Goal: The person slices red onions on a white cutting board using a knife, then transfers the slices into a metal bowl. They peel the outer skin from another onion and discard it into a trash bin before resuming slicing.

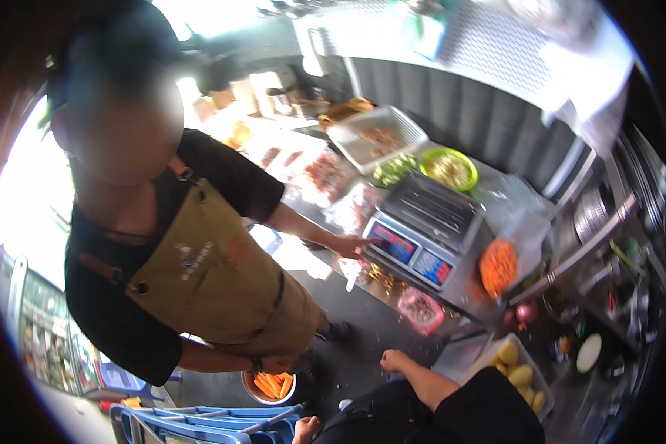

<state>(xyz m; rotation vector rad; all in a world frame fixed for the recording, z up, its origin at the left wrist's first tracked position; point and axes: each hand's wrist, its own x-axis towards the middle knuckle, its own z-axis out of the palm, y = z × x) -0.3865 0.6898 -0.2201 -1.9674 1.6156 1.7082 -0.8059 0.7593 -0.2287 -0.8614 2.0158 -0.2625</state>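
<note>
My right hand (pixel 394 361) hangs in front of my dark clothing, fingers curled, with nothing visible in it. At the bottom edge, near blue plastic stools, my left hand (pixel 306 428) is also curled, partly cut off by the frame, and shows no object. A co-worker in a tan apron (pixel 222 283) stands facing me and touches the display side of a digital weighing scale (pixel 402 244) with one hand. On the counter nearest my right hand is a pink basket (pixel 422 311) of small pale items. A metal bowl of peeled carrots (pixel 275 386) stands low beside the co-worker.
A clear tub of peeled potatoes (pixel 513 369) is at my right. The counter holds shredded carrot (pixel 498 268), a green bowl (pixel 449 169) of pale shreds, a white basket (pixel 377 139) and bagged meat (pixel 322 175). Blue stools (pixel 211 422) stand at lower left; a metal rack (pixel 583 244) is at right.
</note>
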